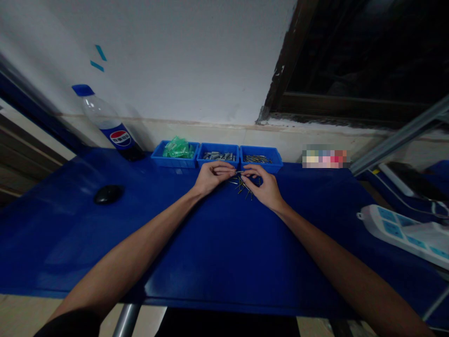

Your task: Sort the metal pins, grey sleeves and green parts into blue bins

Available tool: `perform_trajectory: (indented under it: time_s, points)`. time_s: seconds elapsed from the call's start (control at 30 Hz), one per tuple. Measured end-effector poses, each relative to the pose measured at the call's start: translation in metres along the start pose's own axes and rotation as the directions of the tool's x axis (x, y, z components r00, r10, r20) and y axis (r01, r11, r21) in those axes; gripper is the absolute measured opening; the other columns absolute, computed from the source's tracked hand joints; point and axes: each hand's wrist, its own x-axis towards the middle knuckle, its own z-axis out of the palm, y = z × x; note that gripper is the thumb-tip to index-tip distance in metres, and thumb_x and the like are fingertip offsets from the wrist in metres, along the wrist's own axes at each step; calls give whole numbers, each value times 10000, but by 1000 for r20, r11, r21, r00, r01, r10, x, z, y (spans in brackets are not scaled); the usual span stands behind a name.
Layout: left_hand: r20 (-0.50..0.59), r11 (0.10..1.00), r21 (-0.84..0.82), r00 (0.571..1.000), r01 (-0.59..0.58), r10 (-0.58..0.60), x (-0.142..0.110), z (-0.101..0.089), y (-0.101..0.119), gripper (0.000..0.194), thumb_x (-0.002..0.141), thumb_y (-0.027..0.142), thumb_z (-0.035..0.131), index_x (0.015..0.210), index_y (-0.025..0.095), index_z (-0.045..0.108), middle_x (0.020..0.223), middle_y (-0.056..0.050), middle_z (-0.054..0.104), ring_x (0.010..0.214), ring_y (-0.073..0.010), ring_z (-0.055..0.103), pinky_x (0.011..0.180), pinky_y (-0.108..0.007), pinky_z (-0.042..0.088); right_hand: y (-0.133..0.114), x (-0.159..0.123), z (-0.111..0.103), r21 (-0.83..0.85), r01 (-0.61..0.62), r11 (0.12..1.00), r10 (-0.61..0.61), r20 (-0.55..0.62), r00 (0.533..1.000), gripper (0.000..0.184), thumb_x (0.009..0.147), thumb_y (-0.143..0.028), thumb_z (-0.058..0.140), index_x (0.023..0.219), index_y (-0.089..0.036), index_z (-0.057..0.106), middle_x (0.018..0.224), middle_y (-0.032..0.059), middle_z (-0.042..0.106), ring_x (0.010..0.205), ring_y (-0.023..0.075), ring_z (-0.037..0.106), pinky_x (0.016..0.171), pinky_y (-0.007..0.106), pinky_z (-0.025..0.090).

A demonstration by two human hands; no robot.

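Observation:
Both hands meet just in front of the small blue bins, fingertips nearly together. My left hand (213,178) is closed in a pinch on one end of a small, thin metal piece (239,172), too small to name surely. At the other end, the fingers of my right hand (264,187) pinch it too. Under and beside the right fingers lie several loose screws (248,191) on the blue table, partly hidden by that hand. Behind the hands, the middle bin (218,163) holds short grey metal pieces, and the right bin (277,161) holds thin screw-like pieces.
The left bin (175,162) contains green plastic pieces. A Pepsi bottle (115,131) stands at the back left, with a black mouse (108,194) in front of it. At the right lies a white power strip (400,229). The wall runs close behind the bins.

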Motion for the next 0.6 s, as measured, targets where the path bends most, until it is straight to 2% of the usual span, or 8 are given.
perform_trajectory:
  time_s: [0.13, 0.2, 0.27, 0.37, 0.43, 0.5, 0.6]
  points:
    - [78, 999, 31, 997, -14, 11, -2, 1, 1, 291, 773, 291, 832, 1007, 138, 752, 974, -128, 818, 927, -256, 805, 916, -425, 664, 2, 1, 0, 150, -53, 987, 50, 24, 998, 176, 897, -412, 745, 981, -261, 782, 952, 48, 802, 847, 226, 736, 803, 394, 576]
    - [95, 996, 70, 994, -62, 55, -2, 3, 1, 289, 783, 286, 815, 1019, 130, 751, 1005, -133, 814, 937, -249, 800, 934, -430, 656, 3, 1, -1, 206, -79, 975, 74, 34, 997, 160, 871, -405, 773, 926, -256, 797, 906, 46, 802, 823, 225, 733, 796, 399, 582]
    - [67, 973, 185, 990, -138, 127, -2, 4, 1, 276, 804, 266, 782, 1044, 132, 759, 1064, -131, 806, 978, -242, 786, 956, -432, 643, 4, 1, -1, 234, -93, 968, 99, -14, 995, 150, 855, -383, 786, 925, -250, 801, 910, 51, 805, 837, 230, 738, 812, 411, 590]
    - [10, 862, 457, 971, -218, 240, -5, 5, 2, 281, 809, 156, 706, 1081, 158, 773, 1106, -106, 796, 1017, -239, 760, 972, -437, 624, 6, 2, -3, 250, -86, 964, 130, -166, 978, 237, 869, -361, 761, 1080, -256, 784, 1086, 75, 806, 950, 247, 749, 898, 450, 596]
    - [40, 770, 590, 961, -244, 274, -6, 5, 4, 334, 780, 82, 665, 1084, 163, 776, 1088, -93, 796, 1006, -247, 750, 975, -450, 615, 7, 2, -5, 255, -81, 963, 142, -229, 963, 377, 882, -348, 740, 1252, -276, 725, 1251, 86, 767, 1035, 256, 743, 950, 472, 592]
    - [82, 717, 643, 956, -267, 282, -7, 5, 4, 377, 750, 29, 635, 1076, 156, 776, 1066, -87, 797, 989, -250, 747, 972, -446, 612, 7, 1, -7, 249, -78, 965, 138, -235, 962, 467, 893, -325, 724, 1355, -296, 660, 1322, 87, 736, 1067, 259, 738, 975, 483, 588]
    - [91, 730, 630, 959, -265, 269, -7, 5, 1, 448, 714, -42, 585, 1083, 136, 765, 1048, -87, 793, 954, -233, 750, 927, -404, 628, 8, 0, -8, 237, -77, 969, 128, -212, 969, 468, 914, -281, 696, 1376, -306, 631, 1265, 81, 755, 1058, 264, 742, 990, 493, 584]
